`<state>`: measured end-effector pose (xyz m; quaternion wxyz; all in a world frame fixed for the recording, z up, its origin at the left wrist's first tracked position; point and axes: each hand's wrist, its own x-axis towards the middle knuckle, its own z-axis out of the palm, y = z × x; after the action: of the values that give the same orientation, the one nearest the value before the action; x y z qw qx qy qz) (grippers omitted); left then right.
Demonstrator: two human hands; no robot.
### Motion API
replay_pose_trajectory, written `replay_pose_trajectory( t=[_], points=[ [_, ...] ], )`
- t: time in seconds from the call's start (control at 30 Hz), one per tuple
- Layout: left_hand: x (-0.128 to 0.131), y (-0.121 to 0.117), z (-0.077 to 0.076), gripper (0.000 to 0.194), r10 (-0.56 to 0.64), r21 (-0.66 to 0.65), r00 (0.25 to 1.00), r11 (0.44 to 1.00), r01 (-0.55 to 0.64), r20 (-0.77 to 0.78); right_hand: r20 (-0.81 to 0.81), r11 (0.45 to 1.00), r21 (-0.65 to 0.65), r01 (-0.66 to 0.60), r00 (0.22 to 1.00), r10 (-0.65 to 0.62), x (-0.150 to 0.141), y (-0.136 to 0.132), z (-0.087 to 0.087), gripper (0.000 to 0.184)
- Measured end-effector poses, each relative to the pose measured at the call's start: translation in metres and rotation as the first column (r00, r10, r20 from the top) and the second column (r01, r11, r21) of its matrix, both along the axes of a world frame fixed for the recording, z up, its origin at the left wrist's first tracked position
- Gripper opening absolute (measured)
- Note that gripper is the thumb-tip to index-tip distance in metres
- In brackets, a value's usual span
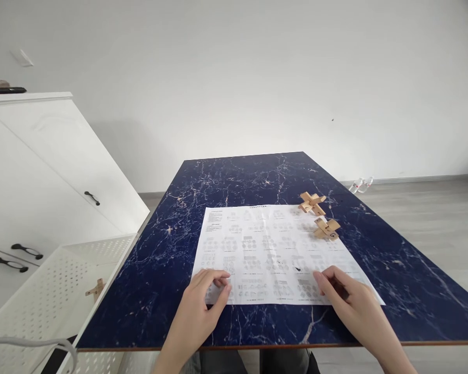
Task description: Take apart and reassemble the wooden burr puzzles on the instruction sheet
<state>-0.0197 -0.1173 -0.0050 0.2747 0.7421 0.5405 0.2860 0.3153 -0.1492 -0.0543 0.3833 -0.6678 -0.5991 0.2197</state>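
1. The printed sheet (257,250) lies flat on the table (159,270), apparently being consulted.
2. Left hand (199,305): thumb and forefinger narrowly parted, nothing between. Right hand (354,300): curled; whether it pinches anything, I cannot tell.
3. Far wooden cross (312,204) and near wooden cross (327,229) sit toward its far-right corner; grasping either calls for reaching forward.

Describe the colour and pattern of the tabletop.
The tabletop is dark blue with pale, marble-like veins, best seen in the head view.
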Motion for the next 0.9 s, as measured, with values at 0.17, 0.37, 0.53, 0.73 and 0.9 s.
replay_pose_trajectory(
  t=[0.17, 0.37, 0.53, 0.73, 0.9],
  points=[
    [0.001, 0.001, 0.000, 0.024, 0.004, -0.006, 1.000, 1.000, -0.004, -0.002, -0.003, 1.000, -0.025, 0.012, 1.000, -0.012, -0.004, -0.001, 0.002, 0.050],
    [-0.001, 0.002, -0.004, 0.023, 0.025, -0.010, 1.000, 1.000, -0.025, -0.004, 0.016, 0.999, 0.000, 0.041, 0.999, -0.041, -0.009, -0.001, 0.003, 0.048],
    [-0.001, 0.002, -0.006, 0.024, 0.043, -0.043, 0.999, 0.998, -0.043, 0.008, 0.013, 0.999, -0.026, 0.043, 0.999, -0.043, -0.010, -0.002, 0.004, 0.049],
    [-0.002, 0.001, -0.005, 0.026, 0.034, -0.054, 0.999, 0.998, -0.034, -0.009, 0.014, 0.999, -0.006, 0.040, 0.999, -0.040, -0.010, -0.002, 0.005, 0.047],
    [-0.002, 0.000, -0.004, 0.028, 0.047, -0.066, 0.999, 0.997, -0.048, -0.007, 0.014, 1.000, 0.005, 0.013, 1.000, -0.013, -0.009, -0.001, 0.006, 0.050]
  ],
)
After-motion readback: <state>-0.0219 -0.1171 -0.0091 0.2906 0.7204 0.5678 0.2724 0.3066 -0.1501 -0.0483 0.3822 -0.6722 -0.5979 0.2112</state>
